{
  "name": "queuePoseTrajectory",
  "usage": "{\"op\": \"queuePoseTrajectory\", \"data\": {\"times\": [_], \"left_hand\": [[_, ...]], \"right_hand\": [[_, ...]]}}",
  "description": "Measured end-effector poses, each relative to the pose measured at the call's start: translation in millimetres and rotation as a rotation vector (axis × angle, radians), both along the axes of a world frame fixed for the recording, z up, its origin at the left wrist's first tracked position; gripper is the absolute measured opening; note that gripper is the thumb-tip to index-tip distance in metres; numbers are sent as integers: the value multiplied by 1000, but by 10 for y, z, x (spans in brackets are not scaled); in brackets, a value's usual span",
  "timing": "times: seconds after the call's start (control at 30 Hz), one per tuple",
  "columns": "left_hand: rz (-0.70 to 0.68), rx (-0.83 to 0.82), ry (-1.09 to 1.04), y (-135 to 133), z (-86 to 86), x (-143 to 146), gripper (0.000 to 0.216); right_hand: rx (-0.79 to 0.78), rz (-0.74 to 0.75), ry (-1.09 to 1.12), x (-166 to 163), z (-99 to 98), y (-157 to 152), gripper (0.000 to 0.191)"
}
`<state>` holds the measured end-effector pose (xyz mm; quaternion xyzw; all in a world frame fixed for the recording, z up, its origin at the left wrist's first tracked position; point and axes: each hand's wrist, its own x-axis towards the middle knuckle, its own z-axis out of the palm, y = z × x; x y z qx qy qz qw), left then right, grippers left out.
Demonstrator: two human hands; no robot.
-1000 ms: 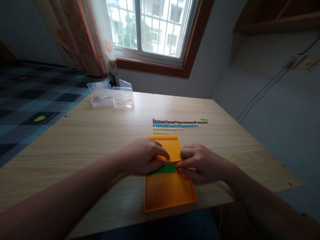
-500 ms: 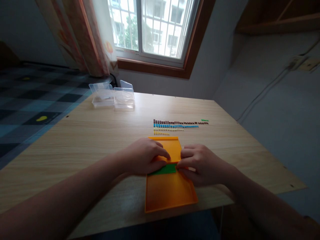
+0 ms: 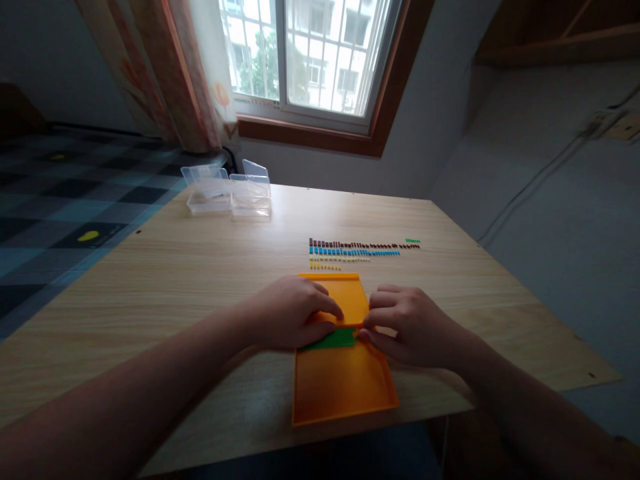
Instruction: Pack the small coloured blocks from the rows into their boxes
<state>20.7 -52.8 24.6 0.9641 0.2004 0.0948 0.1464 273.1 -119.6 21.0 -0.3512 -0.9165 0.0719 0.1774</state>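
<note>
A flat green plastic plate point(image 3: 333, 340) lies across the middle of a shallow orange plastic tray point(image 3: 343, 390) on the wooden table point(image 3: 165, 280). The left hand point(image 3: 293, 315) pinches its left end between thumb and curled fingers. The right hand point(image 3: 413, 325) pinches its right end, fingers bunched together.

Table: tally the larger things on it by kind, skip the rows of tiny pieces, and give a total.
Orange trays: 2
Green plate: 1
Clear boxes: 2
Total: 5
</note>
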Motion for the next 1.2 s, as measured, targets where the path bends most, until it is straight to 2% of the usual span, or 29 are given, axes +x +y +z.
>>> {"op": "queuePoseTrajectory", "data": {"times": [0.23, 0.53, 0.9, 1.2], "left_hand": [[5, 6, 2, 2, 2, 5, 26], [5, 10, -6, -10, 8, 10, 26], [14, -1, 2, -9, 3, 7, 26], [10, 8, -17, -18, 17, 13, 24]], "right_hand": [[-61, 129, -23, 57, -9, 25, 19], [-89, 74, -16, 42, -83, 40, 23], [-101, 90, -30, 36, -62, 31, 24], [-54, 98, -31, 54, -78, 42, 25]]}}
